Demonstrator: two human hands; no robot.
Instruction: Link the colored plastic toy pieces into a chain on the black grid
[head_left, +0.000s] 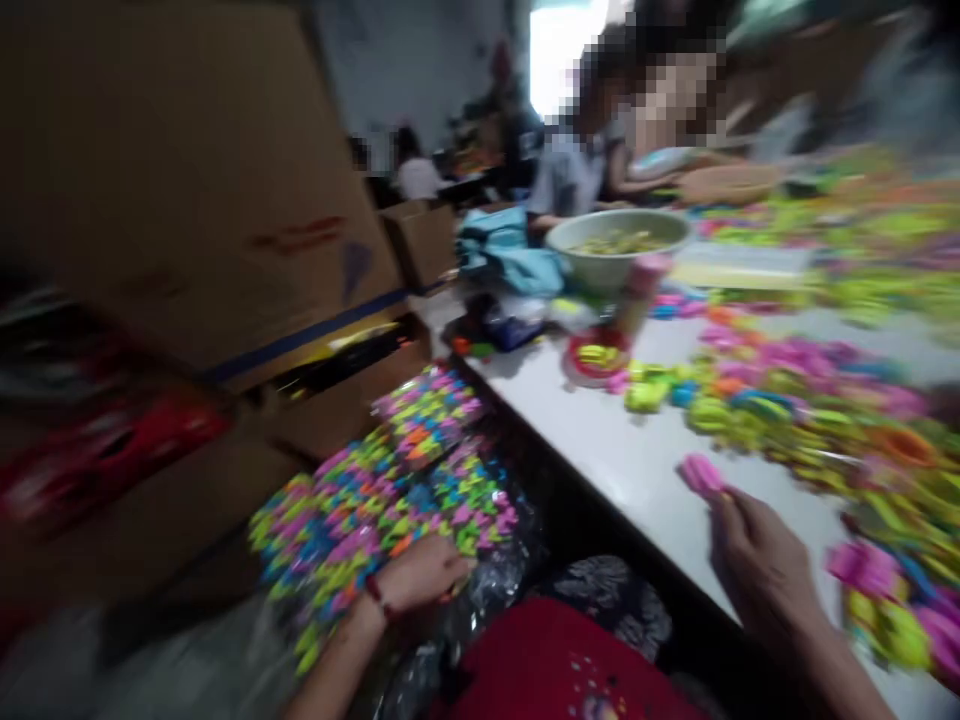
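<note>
Head view: pink piece (702, 474) seemingly at right hand (761, 565) fingertips.

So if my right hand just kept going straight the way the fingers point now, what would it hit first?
Most likely the small pink plastic piece at the fingertips of your right hand; it looks touched or nearly so, though blur hides the contact. Past it lies bare white table.

1. A tall stack of brown cardboard boxes (187, 190) fills the left side.
2. A long white table (630, 460) runs along the right.
3. A pale grey wall (420, 60) stands at the back.
4. Bright daylight comes through a window or doorway (566, 50) in the far wall.
5. The whole view is motion-blurred.
</note>
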